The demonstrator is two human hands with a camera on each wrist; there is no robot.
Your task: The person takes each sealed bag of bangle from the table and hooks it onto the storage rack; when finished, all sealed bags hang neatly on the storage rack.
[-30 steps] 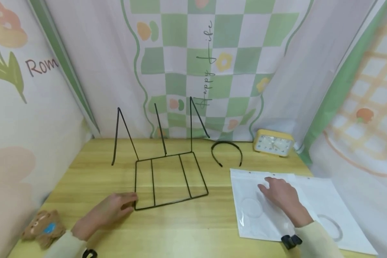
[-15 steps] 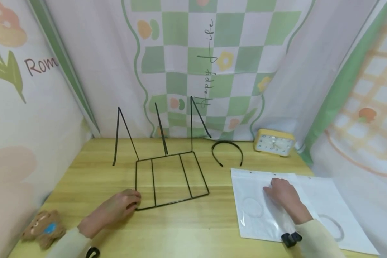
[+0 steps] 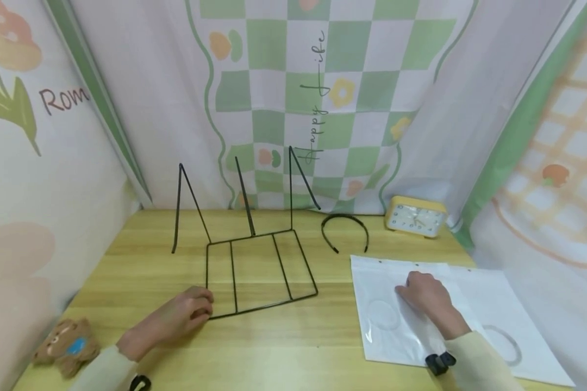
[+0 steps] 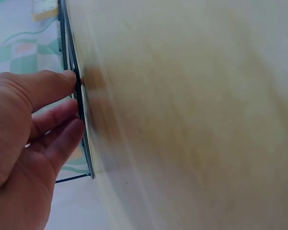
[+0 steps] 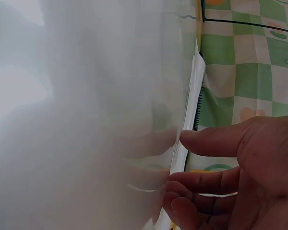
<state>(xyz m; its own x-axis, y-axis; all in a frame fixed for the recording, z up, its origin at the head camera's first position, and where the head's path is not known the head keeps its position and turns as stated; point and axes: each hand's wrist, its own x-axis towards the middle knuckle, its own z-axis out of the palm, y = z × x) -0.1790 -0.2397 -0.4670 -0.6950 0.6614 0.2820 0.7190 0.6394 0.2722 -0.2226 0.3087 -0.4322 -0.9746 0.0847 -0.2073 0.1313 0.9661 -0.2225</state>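
Note:
In the head view, a black wire rack lies with its rectangular base on the table and thin prongs standing at the back. My left hand is at its front left corner, with the fingers bent over the wire. The left wrist view shows the thumb and fingertips of that left hand against the edge-on wire rack. My right hand rests on a flat white plastic bag. In the right wrist view, thumb and loosely bent fingers of the right hand touch the glossy bag, a gap between them.
A black headband lies behind the bag. A yellow alarm clock stands at the back right, near the curtain. A second white sheet or bag extends right. A brown bear toy lies front left on the wooden table.
My left hand has shifted slightly right, its fingers bending over the rack's corner. My right hand's fingers have bent inward from a more extended pose, staying on the bag.

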